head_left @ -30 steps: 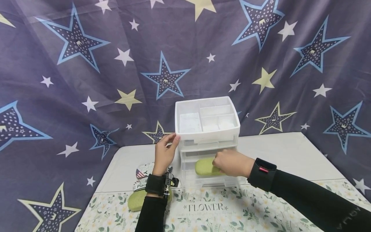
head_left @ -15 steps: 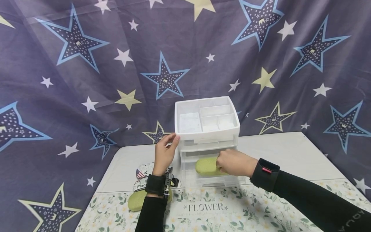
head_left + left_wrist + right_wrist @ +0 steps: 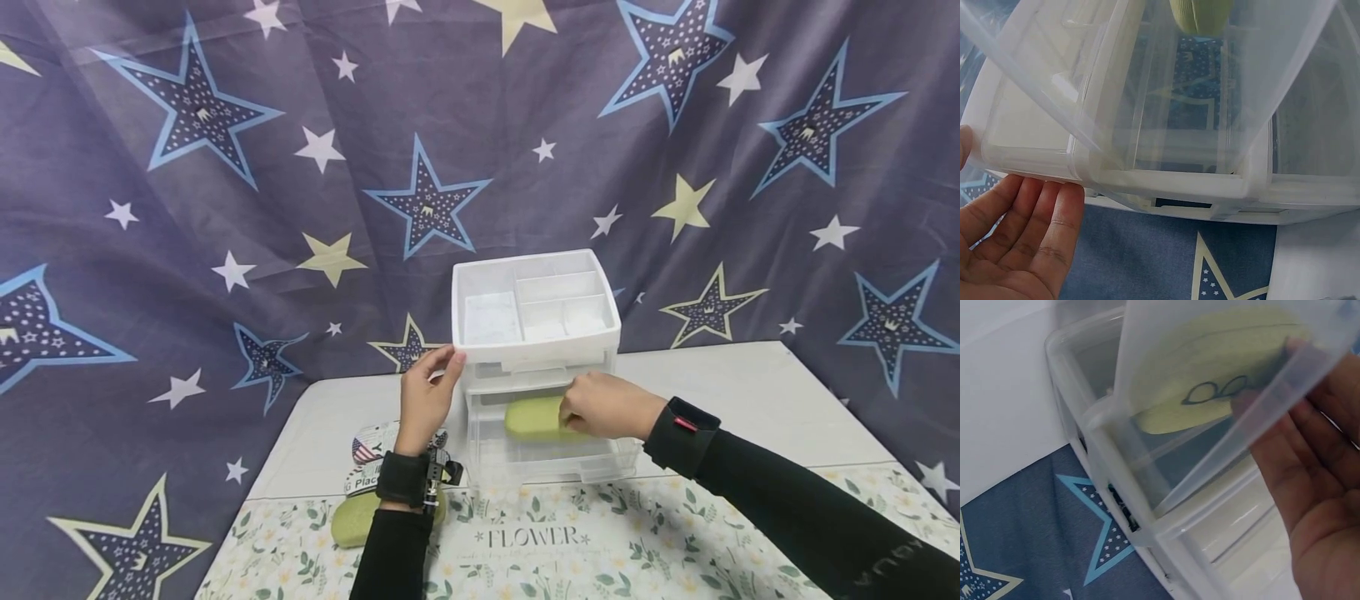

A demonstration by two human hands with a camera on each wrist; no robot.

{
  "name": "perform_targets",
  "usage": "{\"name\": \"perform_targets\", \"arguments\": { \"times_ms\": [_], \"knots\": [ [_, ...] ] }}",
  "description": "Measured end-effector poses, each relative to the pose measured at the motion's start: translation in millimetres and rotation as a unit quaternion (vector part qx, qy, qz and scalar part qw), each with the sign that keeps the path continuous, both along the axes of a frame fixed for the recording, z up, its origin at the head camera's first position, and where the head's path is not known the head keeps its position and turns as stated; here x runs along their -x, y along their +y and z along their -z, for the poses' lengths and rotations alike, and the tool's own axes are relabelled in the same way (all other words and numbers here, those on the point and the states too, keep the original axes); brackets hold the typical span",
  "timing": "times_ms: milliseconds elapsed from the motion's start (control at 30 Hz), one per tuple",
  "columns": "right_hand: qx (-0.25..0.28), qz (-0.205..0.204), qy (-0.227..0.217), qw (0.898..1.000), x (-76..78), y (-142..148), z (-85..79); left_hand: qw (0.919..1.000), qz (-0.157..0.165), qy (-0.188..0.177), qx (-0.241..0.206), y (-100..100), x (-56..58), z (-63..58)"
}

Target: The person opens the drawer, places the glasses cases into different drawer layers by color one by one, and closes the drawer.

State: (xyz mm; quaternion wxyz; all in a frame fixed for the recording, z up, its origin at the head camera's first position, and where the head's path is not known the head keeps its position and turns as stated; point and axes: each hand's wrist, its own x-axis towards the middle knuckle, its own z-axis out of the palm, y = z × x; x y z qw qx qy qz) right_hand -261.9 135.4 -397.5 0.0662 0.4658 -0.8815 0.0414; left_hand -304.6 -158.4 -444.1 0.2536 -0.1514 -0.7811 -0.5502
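My right hand (image 3: 609, 406) grips the right end of a green glasses case (image 3: 531, 418), which is over the pulled-out clear drawer (image 3: 517, 462). In the right wrist view, the case (image 3: 1172, 381) shows a glasses drawing through the drawer's cloudy wall. My left hand (image 3: 427, 396) holds the front left corner of the white drawer unit (image 3: 480, 344), thumb at the front and fingers along the side. Only one end of the case (image 3: 1202, 15) appears in the left wrist view. A second green case (image 3: 351, 523) lies on the table, partly hidden behind my left forearm.
A printed item with a flag and lettering (image 3: 367, 450) lies left of the unit, partly behind my left wrist. The unit's top tray has several compartments (image 3: 491, 317). A floral mat (image 3: 540, 567) covers the table's front, and a star-patterned curtain (image 3: 525, 200) hangs behind.
My right hand has shifted slightly right, then up and back, with the glasses case following toward the rear of the drawer. My left hand keeps its place.
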Motion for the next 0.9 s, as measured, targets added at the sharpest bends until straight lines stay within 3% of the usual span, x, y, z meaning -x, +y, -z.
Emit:
{"name": "perform_targets", "arguments": {
  "times_ms": [433, 900],
  "knots": [
    [0.012, -0.006, 0.026, 1.0, 15.6, 5, 6.3, 1.0, -0.005, -0.004, 0.006, 1, 0.7, -0.7],
    [0.023, -0.015, 0.036, 0.999, 17.7, 6, 10.0, 0.9999, -0.005, -0.01, 0.0, 0, 1.4, 0.5]
  ]
}}
